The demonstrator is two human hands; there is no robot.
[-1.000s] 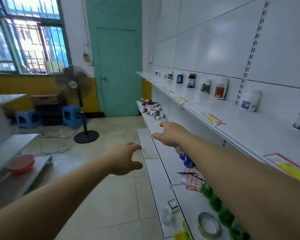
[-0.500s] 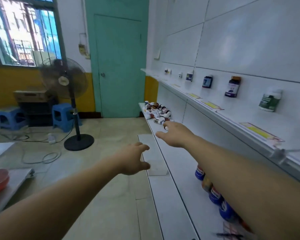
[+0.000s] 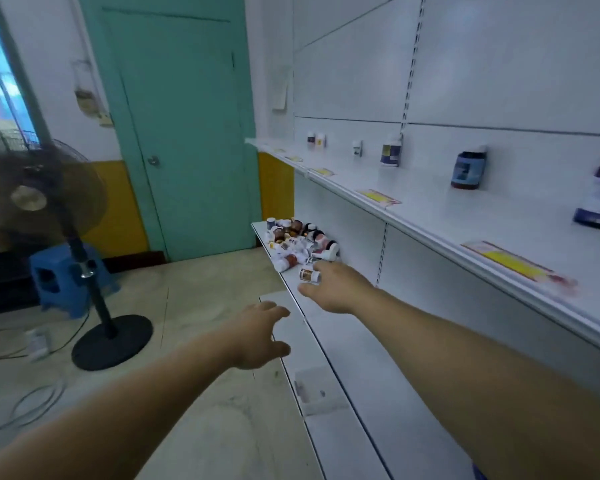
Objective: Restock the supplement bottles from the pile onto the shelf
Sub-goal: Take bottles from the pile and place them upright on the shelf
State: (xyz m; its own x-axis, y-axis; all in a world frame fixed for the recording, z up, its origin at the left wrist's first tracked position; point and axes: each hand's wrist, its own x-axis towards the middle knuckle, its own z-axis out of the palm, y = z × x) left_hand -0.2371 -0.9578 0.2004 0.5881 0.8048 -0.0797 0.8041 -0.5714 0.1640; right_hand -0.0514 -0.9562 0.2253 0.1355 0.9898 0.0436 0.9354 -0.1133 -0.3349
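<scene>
**Fingers outstretched toward the pile**

Fingers (image 3: 307, 289) of the right hand (image 3: 336, 289) stretch loosely forward, holding nothing, just short of a small bottle (image 3: 309, 274) lying at the near edge of the pile of supplement bottles (image 3: 297, 242) on the lower shelf (image 3: 354, 358). The left hand (image 3: 257, 336) hangs relaxed and empty beside it. A few bottles (image 3: 468, 169) stand along the upper shelf (image 3: 499, 233).
</scene>
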